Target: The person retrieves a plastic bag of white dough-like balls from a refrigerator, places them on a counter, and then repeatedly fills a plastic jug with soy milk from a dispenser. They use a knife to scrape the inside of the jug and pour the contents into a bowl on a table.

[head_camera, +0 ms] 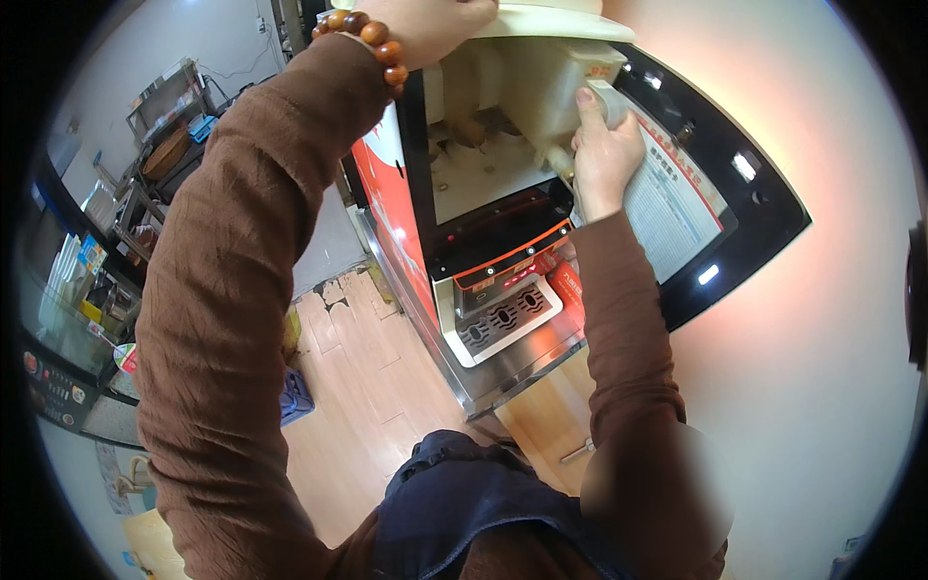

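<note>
A beverage dispenser with a red side panel (391, 210) stands before me, its black front door (757, 196) swung out to the right. In its upper compartment is a cream plastic tank (540, 90) with a spout (557, 158) low at the front. My right hand (609, 156) is closed around a pale plastic handle (611, 101) at the tank's front. At the top edge of the view, my left hand (442, 25) is by a cream rounded lid (551, 25). Its fingers are partly cut off, so its grip is unclear. Wooden beads (374, 33) circle that wrist.
Below the compartment, a slotted drip tray (504, 316) rests on a steel counter (482, 391). A printed sheet (674, 203) is fixed inside the door. A pale wall (819, 348) bounds the right. At left are a cluttered rack (163, 109) and a blue crate (296, 397) on the floor.
</note>
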A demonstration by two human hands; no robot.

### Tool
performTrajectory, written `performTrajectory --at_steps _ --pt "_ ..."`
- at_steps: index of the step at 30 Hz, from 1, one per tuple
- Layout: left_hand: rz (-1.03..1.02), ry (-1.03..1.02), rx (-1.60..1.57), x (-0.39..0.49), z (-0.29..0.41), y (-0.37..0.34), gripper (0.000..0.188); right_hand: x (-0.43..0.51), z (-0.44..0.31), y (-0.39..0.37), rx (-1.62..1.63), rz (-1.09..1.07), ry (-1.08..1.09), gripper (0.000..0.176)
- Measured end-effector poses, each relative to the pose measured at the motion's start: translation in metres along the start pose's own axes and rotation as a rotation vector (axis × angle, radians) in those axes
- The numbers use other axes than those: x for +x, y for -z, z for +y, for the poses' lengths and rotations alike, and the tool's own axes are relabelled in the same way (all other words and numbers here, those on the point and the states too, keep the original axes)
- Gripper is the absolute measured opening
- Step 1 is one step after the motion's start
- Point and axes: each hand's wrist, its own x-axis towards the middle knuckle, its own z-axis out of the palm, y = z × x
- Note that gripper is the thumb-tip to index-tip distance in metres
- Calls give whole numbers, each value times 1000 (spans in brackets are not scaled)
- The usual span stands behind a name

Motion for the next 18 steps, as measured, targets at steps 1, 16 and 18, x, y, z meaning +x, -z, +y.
performTrajectory --at_steps 1,16,18 --pt "18 -14 22 0 1 -1 17 -11 -11 9 75 -7 -7 28" --pt "-1046 -361 -219 -193 73 -99 126 -247 -90 236 5 -618 -451 40" --pt "-1280 -68 -223 -234 64 -133 126 -280 -68 242 63 -662 -565 38"
